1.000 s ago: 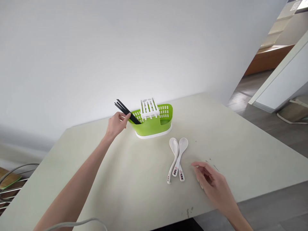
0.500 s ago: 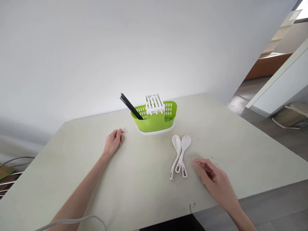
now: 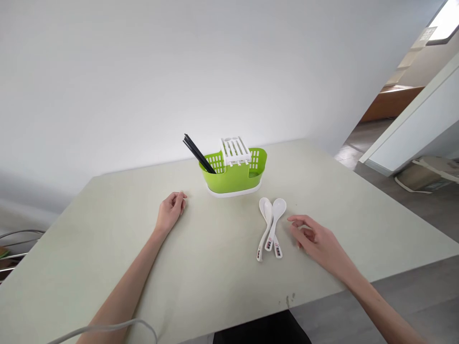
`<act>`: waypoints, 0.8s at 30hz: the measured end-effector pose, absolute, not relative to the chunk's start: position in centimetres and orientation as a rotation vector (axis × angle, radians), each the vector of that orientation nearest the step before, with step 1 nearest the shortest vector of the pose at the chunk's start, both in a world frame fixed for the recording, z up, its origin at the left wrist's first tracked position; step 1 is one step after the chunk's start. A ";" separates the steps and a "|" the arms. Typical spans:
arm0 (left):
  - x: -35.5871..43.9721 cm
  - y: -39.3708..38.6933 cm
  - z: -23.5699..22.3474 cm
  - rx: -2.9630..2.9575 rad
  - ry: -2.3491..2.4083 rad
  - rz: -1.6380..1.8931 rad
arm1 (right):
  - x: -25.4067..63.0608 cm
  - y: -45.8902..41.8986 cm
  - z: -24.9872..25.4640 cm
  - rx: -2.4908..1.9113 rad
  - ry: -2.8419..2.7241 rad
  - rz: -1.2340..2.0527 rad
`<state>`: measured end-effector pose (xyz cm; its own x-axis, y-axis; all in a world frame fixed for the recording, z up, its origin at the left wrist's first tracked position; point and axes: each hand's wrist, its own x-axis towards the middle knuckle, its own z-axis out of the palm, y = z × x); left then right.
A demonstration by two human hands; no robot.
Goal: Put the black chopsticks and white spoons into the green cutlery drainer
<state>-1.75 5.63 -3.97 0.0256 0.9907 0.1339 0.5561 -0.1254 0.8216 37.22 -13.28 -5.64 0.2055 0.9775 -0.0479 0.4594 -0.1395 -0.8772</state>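
Observation:
My left hand (image 3: 171, 211) rests on the table with its fingers curled closed and nothing in them, left of the green utensil basket (image 3: 231, 183). Black chopsticks (image 3: 196, 151) lean to the left out of the basket's left compartment. Across the basket's middle sits a white slotted rack (image 3: 235, 149), and a white base lies beneath. Three white spoons (image 3: 279, 207) lie crossed on the table in front of the basket, printed labels on their handles. Just right of them hovers my right hand (image 3: 315, 240), thumb and fingers apart, holding nothing and not touching the spoons.
The pale table (image 3: 215, 272) meets a white wall (image 3: 179, 71) behind the basket. A grey cable (image 3: 103, 328) crosses my left forearm. Metal rails (image 3: 16, 255) show beyond the left edge, and a wrapped bundle (image 3: 426, 173) is on the floor at right.
My left hand let go of the chopsticks, which stay in the basket, and came down to the table. My right hand has moved forward beside the spoons. The view shifted slightly.

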 end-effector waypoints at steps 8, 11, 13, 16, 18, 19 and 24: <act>-1.7 5.5 -4.0 1.760 1.551 0.985 | 37.0 -9.3 -3.4 -1.846 -1.664 0.555; -1.7 5.4 -3.9 1.765 1.549 0.982 | 36.5 -7.8 -2.9 -1.946 -1.787 0.421; -1.6 5.3 -3.8 1.763 1.555 0.980 | 36.1 -6.9 -2.8 -2.017 -1.862 0.326; -1.5 5.2 -3.6 1.768 1.554 0.969 | 35.5 -5.9 -2.6 -2.093 -1.939 0.247; -1.4 5.2 -3.7 1.769 1.548 0.962 | 35.2 -5.4 -2.6 -2.120 -1.959 0.239; -1.4 5.2 -3.7 1.765 1.544 0.961 | 35.0 -5.3 -2.6 -2.134 -1.959 0.237; -1.5 5.3 -4.0 1.752 1.521 0.966 | 34.4 -5.1 -2.7 -2.192 -1.955 0.212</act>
